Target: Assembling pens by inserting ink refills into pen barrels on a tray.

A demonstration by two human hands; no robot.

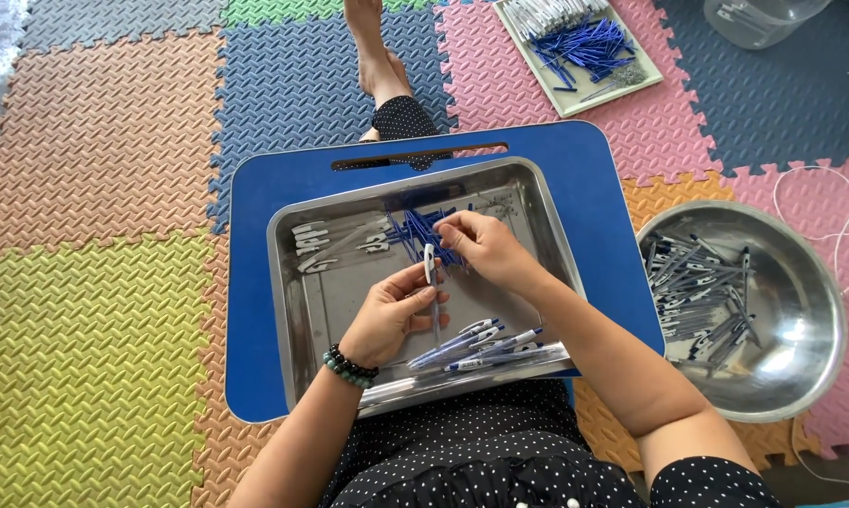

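My left hand (390,313) holds an upright white and clear pen (430,273) over a steel tray (297,310). My right hand (481,243) reaches into a pile of blue pen parts (415,230) at the tray's back, fingers pinched on one of them beside the pen's top. A few assembled pens (481,341) lie at the tray's near edge. Some white clips (312,246) lie at the tray's left back. The tray rests on a blue lap table (594,188).
A round steel bowl (801,320) with several pens sits on the floor mat to the right. A flat tray (622,87) of blue and white parts lies at the back. A clear plastic container (759,23) stands far right.
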